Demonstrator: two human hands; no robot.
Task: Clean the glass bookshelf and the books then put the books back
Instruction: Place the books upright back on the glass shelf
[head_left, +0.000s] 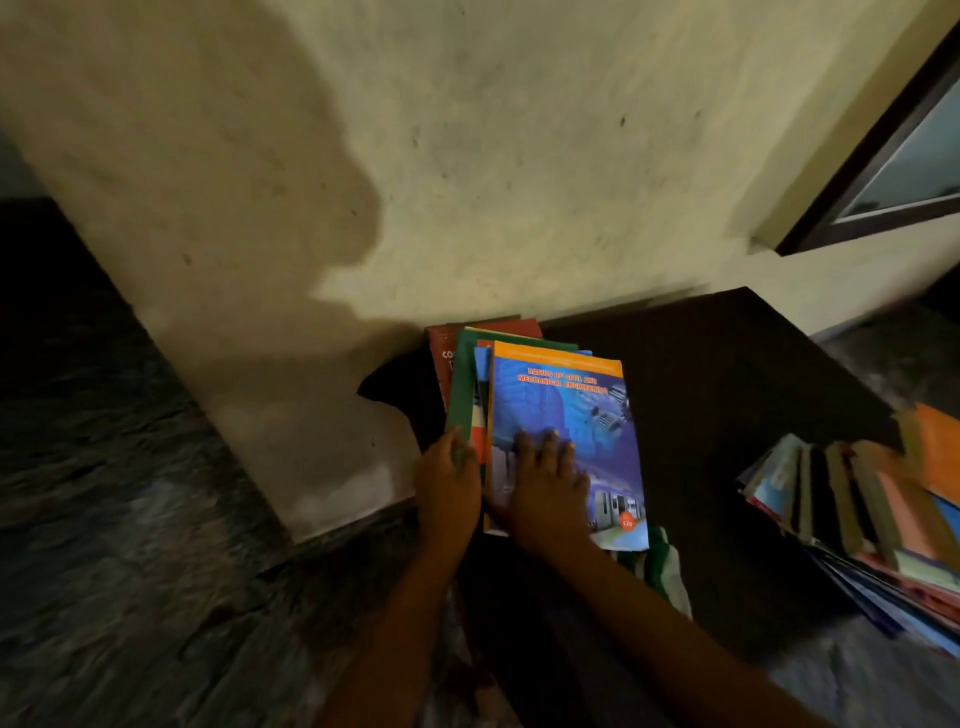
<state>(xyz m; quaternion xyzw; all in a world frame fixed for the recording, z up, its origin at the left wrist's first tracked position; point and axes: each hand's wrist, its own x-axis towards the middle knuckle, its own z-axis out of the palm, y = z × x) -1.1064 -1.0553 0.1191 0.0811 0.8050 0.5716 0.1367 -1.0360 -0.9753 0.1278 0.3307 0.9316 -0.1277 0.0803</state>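
Observation:
A stack of books lies on a dark table (727, 395) against the wall. On top is a blue book (582, 415) with an orange band and a title on civil and mechanical engineering. Beneath it show a green book (460, 384) and a red book (441, 353). My right hand (545, 483) lies flat on the blue cover, fingers straight. My left hand (449, 483) holds the stack's left edge, fingers curled round the green book's side. A green and white cloth (665, 566) peeks out from under the stack's near corner.
A second pile of books (872, 519), spines up and leaning, fills the table's right end. A dark-framed window (893, 171) sits in the wall at upper right. Dark stone floor (130, 519) spreads to the left.

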